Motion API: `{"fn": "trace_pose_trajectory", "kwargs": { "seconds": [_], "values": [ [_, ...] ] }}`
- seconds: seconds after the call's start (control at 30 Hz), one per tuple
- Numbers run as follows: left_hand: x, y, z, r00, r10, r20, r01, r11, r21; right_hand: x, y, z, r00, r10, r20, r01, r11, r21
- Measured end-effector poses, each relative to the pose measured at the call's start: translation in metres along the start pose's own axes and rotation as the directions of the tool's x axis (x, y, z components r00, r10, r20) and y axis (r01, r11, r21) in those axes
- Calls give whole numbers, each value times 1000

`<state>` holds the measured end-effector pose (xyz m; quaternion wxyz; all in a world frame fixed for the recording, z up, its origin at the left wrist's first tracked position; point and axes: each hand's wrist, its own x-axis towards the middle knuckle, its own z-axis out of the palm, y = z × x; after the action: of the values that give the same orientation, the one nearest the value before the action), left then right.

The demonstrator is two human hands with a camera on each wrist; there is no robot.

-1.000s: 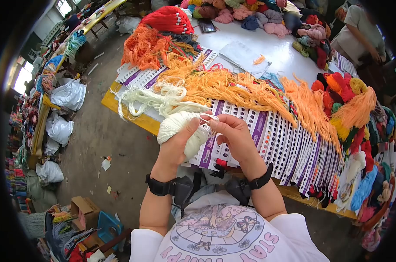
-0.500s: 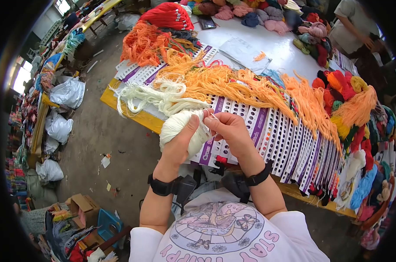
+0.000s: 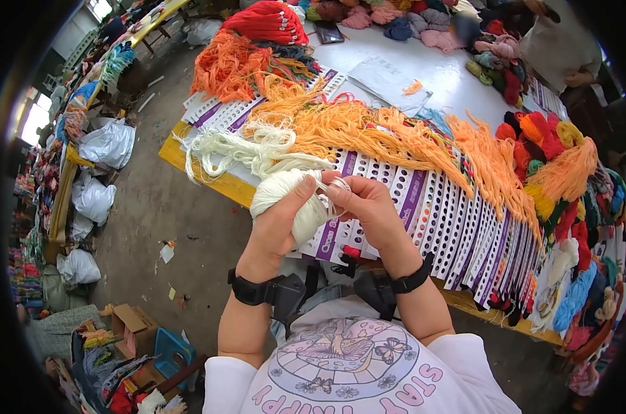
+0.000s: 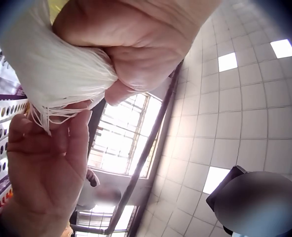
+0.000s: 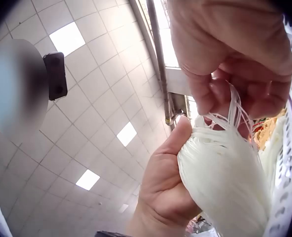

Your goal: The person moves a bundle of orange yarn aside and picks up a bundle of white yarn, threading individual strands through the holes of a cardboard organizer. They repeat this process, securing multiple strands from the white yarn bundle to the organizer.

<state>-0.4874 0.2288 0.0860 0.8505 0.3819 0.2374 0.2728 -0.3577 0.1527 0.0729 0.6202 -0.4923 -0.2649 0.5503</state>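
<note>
A bundled hank of off-white thread [image 3: 285,200] is gripped by my left hand [image 3: 277,224], thumb along its side and fingers behind it. My right hand [image 3: 364,207] pinches loose strands [image 5: 234,111] drawn from the hank's gathered end. Both sets of fingertips are close together at that end. In the left wrist view the strands [image 4: 52,116] fan out from the hank toward the right fingers. Just beyond the hands, a loose off-white skein [image 3: 257,148] lies on the table next to yellow-orange skeins [image 3: 354,134].
White and purple cards with punched holes [image 3: 423,207] line the table's near edge. Orange-red skeins [image 3: 223,72] and a red bundle [image 3: 268,24] lie at the back left. Mixed yarn [image 3: 547,145] is heaped at the right. Another person [image 3: 561,52] stands at the far right.
The hank and both hands shift only slightly. The right fingers keep working at the strands, which now form a small loop by the fingertips. The far person has changed posture.
</note>
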Motion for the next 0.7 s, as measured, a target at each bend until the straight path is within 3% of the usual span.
{"fn": "trace_pose_trajectory", "kwargs": {
  "seconds": [0.2,0.3,0.7],
  "values": [
    [-1,2,-1,997,1,-83,-3,1000,-21,3,9,-5,1000,10,3,-11,987,162],
    [2,-1,-3,997,2,-81,-2,1000,-2,4,10,-6,1000,-26,3,26,996,82],
    [8,-5,-6,995,1,-101,-9,997,-81,8,14,-8,1000,31,1,-30,983,183]
  ]
}}
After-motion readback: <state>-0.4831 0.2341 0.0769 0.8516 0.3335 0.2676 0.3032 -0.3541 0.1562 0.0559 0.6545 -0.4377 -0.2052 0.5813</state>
